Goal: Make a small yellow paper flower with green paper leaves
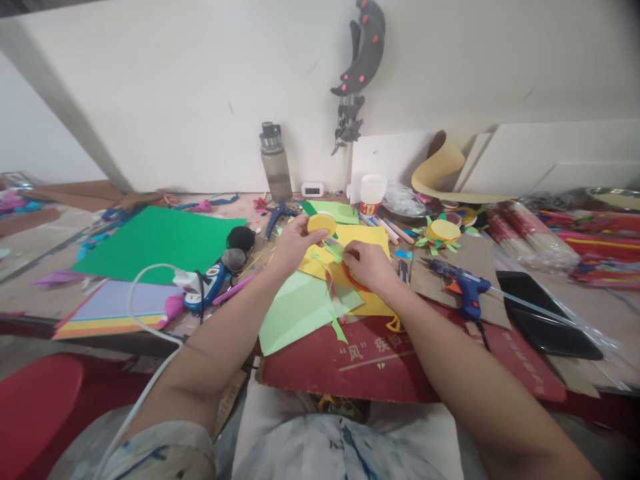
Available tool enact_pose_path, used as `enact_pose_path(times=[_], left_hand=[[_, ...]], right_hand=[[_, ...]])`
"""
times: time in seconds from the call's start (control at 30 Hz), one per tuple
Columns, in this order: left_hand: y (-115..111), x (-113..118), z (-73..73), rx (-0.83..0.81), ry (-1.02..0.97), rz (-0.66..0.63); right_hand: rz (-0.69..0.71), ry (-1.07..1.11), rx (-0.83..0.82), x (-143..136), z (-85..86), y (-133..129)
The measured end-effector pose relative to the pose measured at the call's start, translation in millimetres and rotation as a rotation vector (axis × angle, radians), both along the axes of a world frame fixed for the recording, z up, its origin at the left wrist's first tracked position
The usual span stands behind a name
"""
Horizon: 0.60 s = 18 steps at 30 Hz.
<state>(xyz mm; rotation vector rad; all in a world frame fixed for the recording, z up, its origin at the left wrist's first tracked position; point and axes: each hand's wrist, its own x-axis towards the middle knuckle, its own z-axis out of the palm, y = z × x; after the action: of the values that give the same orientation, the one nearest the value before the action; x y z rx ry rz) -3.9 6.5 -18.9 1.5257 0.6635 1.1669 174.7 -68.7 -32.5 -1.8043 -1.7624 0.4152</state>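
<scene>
1. My left fingers [302, 225] clamp the edge of a yellow disc [321, 227], raised above the middle of a cluttered bench [25, 275].
2. My right fingers [353, 250], pinched together on a green strip [336, 251], sit just beside the disc.
3. Below my hands, a yellow sheet [375, 238] and a pale green sheet [295, 317] overlap, partly covering a red board [320, 375].
4. To my right, a tabbed disc [443, 231] rests near a blue glue gun [471, 295], whose clear stick [547, 312] reaches across a flat black device [540, 303].
5. Before the white wall [175, 100], a bottle [276, 170] and a cup [373, 195] stand well apart; a large green sheet [155, 243] lies to my left.
</scene>
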Motion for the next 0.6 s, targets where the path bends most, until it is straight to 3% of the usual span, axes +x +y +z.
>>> enact_pose_path(times=[0.27, 0.6], left_hand=[[-2.6, -1.2, 3.4, 0.010, 0.025, 0.048], [-3.3, -1.5, 4.5, -0.042, 0.000, -0.062]], right_hand=[[0.000, -0.009, 0.010, 0.6, -1.3, 0.6], [-0.008, 0.009, 0.036, 3.6, 4.2, -0.3]])
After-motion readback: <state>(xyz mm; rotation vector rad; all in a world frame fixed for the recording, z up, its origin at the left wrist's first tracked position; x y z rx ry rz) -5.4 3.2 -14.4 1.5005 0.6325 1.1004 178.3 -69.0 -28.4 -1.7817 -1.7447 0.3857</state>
